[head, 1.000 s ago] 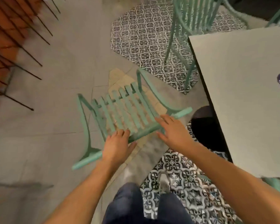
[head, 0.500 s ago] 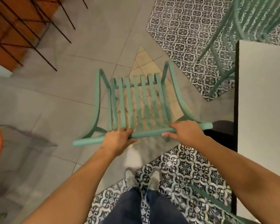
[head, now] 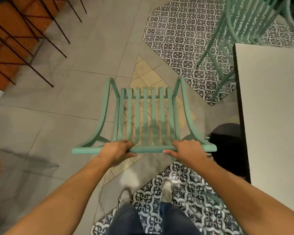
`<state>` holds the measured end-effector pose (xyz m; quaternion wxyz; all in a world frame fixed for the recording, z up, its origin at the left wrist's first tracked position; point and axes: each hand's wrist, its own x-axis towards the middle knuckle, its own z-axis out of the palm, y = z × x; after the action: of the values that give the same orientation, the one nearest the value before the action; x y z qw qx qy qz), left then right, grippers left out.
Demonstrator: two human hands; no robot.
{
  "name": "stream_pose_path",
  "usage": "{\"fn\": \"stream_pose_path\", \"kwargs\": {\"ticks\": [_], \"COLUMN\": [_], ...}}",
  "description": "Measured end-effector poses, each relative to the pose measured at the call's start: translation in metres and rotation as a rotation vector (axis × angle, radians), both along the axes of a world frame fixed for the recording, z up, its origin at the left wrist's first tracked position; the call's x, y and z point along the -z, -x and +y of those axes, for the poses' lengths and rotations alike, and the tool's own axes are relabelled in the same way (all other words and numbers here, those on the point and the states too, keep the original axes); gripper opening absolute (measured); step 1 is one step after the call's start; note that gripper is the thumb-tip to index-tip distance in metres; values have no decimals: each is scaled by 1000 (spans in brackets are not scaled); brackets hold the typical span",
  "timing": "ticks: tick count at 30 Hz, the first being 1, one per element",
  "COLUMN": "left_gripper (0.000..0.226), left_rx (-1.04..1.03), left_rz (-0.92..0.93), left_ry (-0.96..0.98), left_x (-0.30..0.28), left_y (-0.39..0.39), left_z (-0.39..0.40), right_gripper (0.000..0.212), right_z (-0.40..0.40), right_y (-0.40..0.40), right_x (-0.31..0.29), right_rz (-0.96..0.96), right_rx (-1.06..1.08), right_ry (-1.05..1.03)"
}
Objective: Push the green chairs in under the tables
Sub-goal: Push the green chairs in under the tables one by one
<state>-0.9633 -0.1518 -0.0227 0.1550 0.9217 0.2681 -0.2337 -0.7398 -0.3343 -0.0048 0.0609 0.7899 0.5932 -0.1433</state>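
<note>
Gripping the top rail of a green chair (head: 145,116) with both hands, a person stands over it, looking straight down its slatted back and seat. The left hand (head: 116,150) wraps the rail left of centre, fingers curled over the far side and thumb tucked under the near edge. The right hand (head: 185,149) does the same right of centre, thumb pointing inward along the rail. The chair sits out on the open floor, left of the white table (head: 270,107) and not under it; its seat points away from the person, alongside the table's left edge. The table's dark round base (head: 227,146) shows just beside the chair's right rear corner. A second green chair (head: 241,26) stands at the table's far end, over a patch of patterned tile (head: 176,36). Black wire legs (head: 32,39) of other furniture cross the upper left. The person's shoes (head: 166,192) rest on patterned tile behind the chair.
</note>
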Motion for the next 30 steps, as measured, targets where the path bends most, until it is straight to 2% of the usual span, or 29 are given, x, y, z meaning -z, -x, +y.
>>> {"fn": "stream_pose_path", "kwargs": {"ticks": [5, 11, 15, 20, 23, 25, 27, 28, 29, 30], "left_gripper": [41, 40, 44, 46, 54, 51, 47, 51, 60, 67], "left_rx": [141, 277, 355, 324, 189, -19, -363, -583, -848, -1159], "left_rz": [-5, 46, 67, 23, -79, -296, -486, -519, -548, -565], "left_ry": [26, 25, 34, 19, 44, -8, -160, -201, -153, 1], "left_x": [0, 1, 0, 0, -6, -10, -5, -1, 2, 4], "left_y": [35, 77, 99, 120, 130, 142, 160, 171, 180, 185], "left_z": [32, 80, 106, 122, 116, 114, 126, 135, 143, 150], "right_gripper": [68, 78, 75, 70, 68, 62, 52, 50, 52, 55], "right_z": [7, 25, 39, 47, 42, 31, 9, -1, -14, -23], "right_y": [56, 132, 174, 206, 208, 202, 192, 190, 185, 181], "right_x": [-1, -1, -3, -4, 3, 6, 10, 7, 10, 10], "right_rz": [13, -25, 6, 39, 135, 122, 28, 35, 105, 277], "right_rx": [131, 264, 349, 430, 578, 729, 930, 1084, 1292, 1555], "right_ry": [9, -3, 44, 34, -49, -134, -199, -229, -281, -360]}}
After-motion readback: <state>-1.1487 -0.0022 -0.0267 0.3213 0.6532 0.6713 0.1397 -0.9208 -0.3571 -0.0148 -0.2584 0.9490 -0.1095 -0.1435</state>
